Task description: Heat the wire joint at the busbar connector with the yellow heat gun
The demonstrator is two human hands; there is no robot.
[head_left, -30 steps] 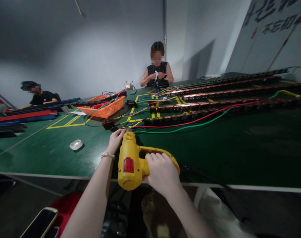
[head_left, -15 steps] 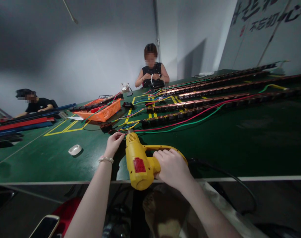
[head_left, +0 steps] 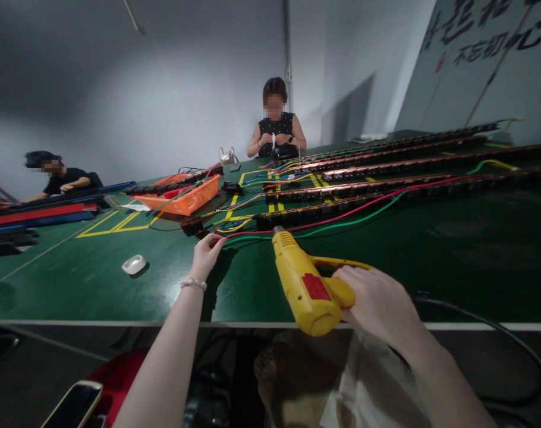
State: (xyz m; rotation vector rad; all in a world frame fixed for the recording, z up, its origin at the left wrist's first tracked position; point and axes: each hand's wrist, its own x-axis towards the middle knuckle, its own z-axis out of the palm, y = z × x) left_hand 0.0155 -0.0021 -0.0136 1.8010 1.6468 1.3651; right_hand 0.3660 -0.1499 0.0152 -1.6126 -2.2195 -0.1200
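A yellow heat gun (head_left: 307,285) is gripped by the right hand (head_left: 380,303); left of it, red and green wires (head_left: 248,236) are pinched by the left hand (head_left: 205,254) fingers (head_left: 217,241)

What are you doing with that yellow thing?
The right hand holds a yellow heat gun, its nozzle pointing at coloured wires on the green table. The left hand pinches the wire ends. Two other people sit further along the table.
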